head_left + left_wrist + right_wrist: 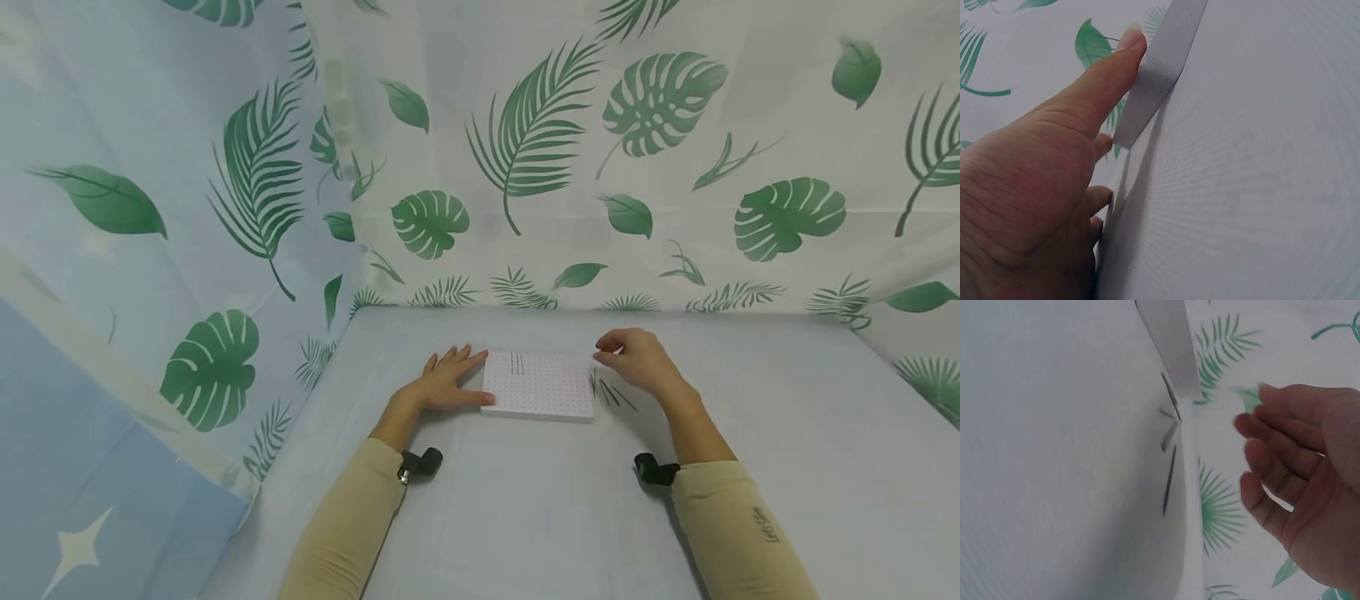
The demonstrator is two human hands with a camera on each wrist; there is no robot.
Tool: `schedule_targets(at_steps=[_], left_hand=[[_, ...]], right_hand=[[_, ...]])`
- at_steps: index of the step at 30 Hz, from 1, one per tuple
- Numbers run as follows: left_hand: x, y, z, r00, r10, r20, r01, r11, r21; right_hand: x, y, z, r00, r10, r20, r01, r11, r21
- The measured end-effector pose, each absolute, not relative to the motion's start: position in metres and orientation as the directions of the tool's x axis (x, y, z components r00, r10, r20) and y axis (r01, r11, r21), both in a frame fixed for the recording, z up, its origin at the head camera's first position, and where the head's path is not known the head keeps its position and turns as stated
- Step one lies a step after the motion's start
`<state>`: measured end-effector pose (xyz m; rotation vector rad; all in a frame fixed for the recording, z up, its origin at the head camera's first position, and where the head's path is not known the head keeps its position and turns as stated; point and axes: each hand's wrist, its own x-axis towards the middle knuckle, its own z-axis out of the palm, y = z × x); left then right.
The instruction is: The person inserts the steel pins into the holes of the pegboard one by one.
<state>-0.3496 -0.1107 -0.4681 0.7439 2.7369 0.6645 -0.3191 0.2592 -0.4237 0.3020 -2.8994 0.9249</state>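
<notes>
White, flat and finely dotted in rows, the board lies at the middle of the head view, on the pale table. We steady its left side with our left hand: the fingers are spread wide, the thumb reaches over the near left corner, and nothing is gripped. Our right hand hovers just beyond the board's right edge, fingers bent, thumb close to forefinger (whether a stick sits between those tips, we cannot tell).

As we judge it, the step in hand is taking up loose sticks one at a time and setting them into the dotted grid. Three dark pegs appear to stand at the board's upper left. The next move seems to call for a fine pinch, a stick turned upright, and a firm left hand so that the board does not slide.

Seen in the left wrist view, the board is a plain slab with a smooth, matt edge and a square corner. The loose sticks are thin, straight and dark, fanned out beside its right edge. Fine lines texture the tabletop, while a softly creased leaf-print sheet fills the upper frame. Our tan sleeves look smooth and close-fitting.
</notes>
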Motion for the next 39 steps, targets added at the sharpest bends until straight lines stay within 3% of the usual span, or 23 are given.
schedule_targets(at_steps=[22, 39], left_hand=[[-0.349, -0.111, -0.467, -0.843, 0.529, -0.098, 0.423, 0.765, 0.485], [-0.352, -0.111, -0.47, -0.845, 0.524, -0.103, 0.422, 0.774, 0.472]], right_hand=[[-0.318, 0.289, -0.426, -0.969, -0.208, -0.136, -0.094, 0.814, -0.573], [-0.317, 0.286, -0.426, -0.955, -0.196, -0.223, -0.069, 0.877, -0.475]])
